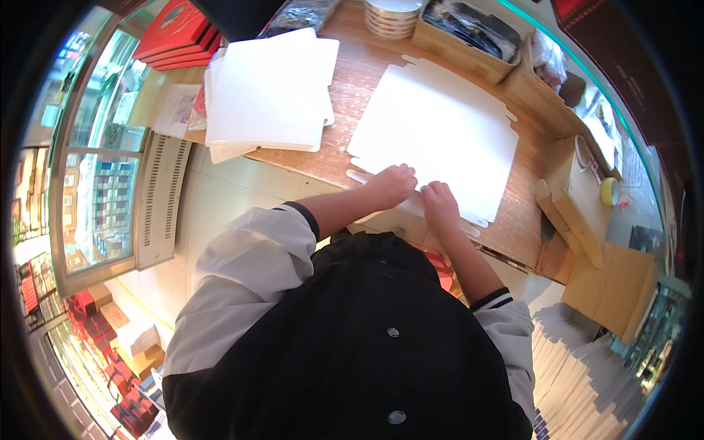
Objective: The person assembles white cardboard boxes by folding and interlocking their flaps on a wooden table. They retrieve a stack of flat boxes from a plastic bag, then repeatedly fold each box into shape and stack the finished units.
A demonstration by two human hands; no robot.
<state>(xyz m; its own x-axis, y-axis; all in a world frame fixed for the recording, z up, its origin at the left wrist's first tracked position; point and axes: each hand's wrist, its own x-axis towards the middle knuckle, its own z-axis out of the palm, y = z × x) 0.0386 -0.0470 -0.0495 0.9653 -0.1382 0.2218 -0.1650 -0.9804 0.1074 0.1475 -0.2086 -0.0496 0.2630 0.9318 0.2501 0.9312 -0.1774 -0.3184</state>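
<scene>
A large flat white cardboard box blank (pixel 440 132) with tabs along its edges lies on the wooden table (pixel 359 73). My left hand (pixel 392 185) presses on its near edge with fingers curled. Just to the right, my right hand (pixel 438 202) rests on the same near edge flap, fingers bent down onto it. Both hands touch the cardboard side by side, close to the table's front edge.
A stack of white flat blanks (pixel 268 95) lies at the table's left. Red boxes (pixel 176 33) sit beyond it. A brown carton (pixel 466 33) and round stacked discs (pixel 392 16) stand at the back. Cardboard boxes (pixel 587 213) and a tape roll (pixel 609 191) are at right.
</scene>
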